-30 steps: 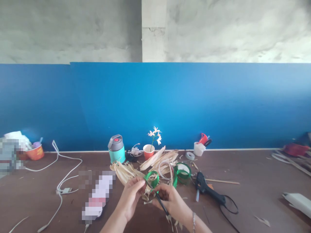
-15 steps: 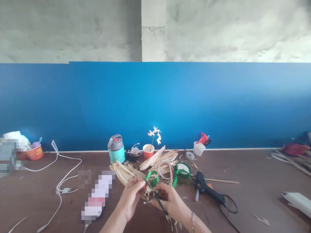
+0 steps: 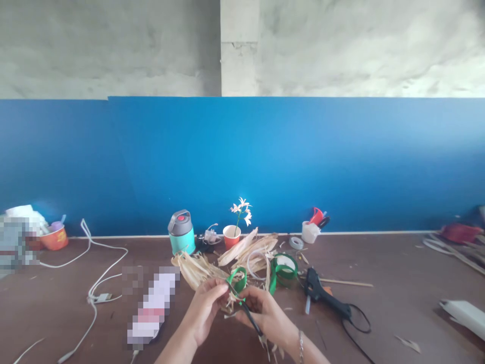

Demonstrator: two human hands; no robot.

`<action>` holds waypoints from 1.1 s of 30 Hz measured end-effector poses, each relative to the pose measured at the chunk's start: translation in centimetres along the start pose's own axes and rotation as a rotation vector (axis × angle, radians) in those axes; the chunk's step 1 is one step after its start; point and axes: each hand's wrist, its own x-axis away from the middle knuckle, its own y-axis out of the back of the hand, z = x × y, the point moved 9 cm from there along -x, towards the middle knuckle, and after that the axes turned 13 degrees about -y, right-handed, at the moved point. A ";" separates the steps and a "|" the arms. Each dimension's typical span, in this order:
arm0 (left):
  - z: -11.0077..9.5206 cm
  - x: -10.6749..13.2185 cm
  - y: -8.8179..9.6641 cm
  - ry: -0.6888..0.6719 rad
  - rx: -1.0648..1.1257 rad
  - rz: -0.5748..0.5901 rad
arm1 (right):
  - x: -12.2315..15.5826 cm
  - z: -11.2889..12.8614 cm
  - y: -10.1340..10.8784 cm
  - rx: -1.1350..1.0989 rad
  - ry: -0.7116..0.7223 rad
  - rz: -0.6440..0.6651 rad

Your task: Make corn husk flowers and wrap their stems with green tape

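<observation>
My left hand (image 3: 207,306) is closed, thumb and forefinger pinched at the upper tip of a slim black tool (image 3: 251,319). Whatever is between those fingertips is too small to make out. My right hand (image 3: 265,312) is wrapped round the tool, which slants from upper left to lower right. Small green bits show by the right fingertips. Directly behind the hands is a loop of green tape (image 3: 238,272). Dry corn husks (image 3: 195,268) lie beyond it, and a larger green tape roll (image 3: 285,275) rests to the right.
A black glue gun (image 3: 328,296) with its cord lies on the right, beside a thin stick (image 3: 346,283). Farther back stand a turquoise flask (image 3: 182,237), a paper cup (image 3: 231,237) holding white flowers (image 3: 242,206), and a white cup (image 3: 309,233). White cables (image 3: 93,283) trail on the left.
Both hands keep almost the same pose and place. Green bits by the right fingertips show slightly more clearly, lower than before.
</observation>
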 end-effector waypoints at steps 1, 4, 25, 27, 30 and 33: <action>0.0 0.0 0.0 0.001 -0.001 0.002 | 0.0 0.0 0.0 -0.006 -0.003 -0.001; -0.1 -0.1 0.1 -0.001 -0.002 0.000 | 0.0 0.0 -0.1 -0.012 -0.010 0.000; -0.2 0.1 -0.3 0.010 0.003 0.023 | 0.0 0.1 -0.2 0.045 -0.002 -0.018; -0.2 0.1 -0.4 0.012 0.001 0.029 | 0.0 0.0 -0.2 0.049 0.004 -0.015; -0.1 0.1 -0.4 0.014 -0.002 0.029 | 0.1 0.0 -0.2 0.044 0.007 -0.011; -0.1 0.1 -0.3 0.015 -0.010 0.016 | 0.1 0.2 -0.2 0.049 0.009 -0.017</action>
